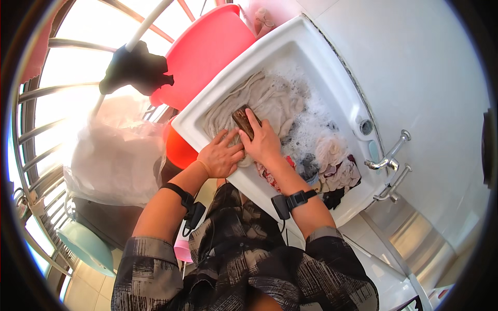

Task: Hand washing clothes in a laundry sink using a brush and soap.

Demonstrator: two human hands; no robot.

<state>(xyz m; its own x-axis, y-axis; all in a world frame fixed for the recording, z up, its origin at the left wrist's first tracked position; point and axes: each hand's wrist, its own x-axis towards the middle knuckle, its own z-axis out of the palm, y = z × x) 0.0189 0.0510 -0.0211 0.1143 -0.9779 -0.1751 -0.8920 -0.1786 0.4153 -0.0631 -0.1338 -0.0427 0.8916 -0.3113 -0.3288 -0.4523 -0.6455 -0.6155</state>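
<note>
My right hand (263, 142) is closed round a dark brown scrubbing brush (241, 118), an oblong wooden-looking block whose underside is hidden. The brush rests on a wet greyish-beige cloth (275, 96), spread in folds over the left part of a white sink (244, 181). Beside it, my left hand (222, 154) lies on the cloth near the sink's front left edge, fingers stretched out and holding nothing. Soapy water with white foam (316, 124) stands to the right of the cloth. Several crumpled garments (334, 173), pink, red, grey and dark, are heaped in the sink's near right part.
Two metal taps (386, 163) stick out from the tiled wall at the right. Behind the sink's left rim stands a large pink tub (207, 52), with an orange-red container (179, 145) nearer. A black cloth (136, 70) hangs by the barred window; a pale green basin (87, 248) is lower left.
</note>
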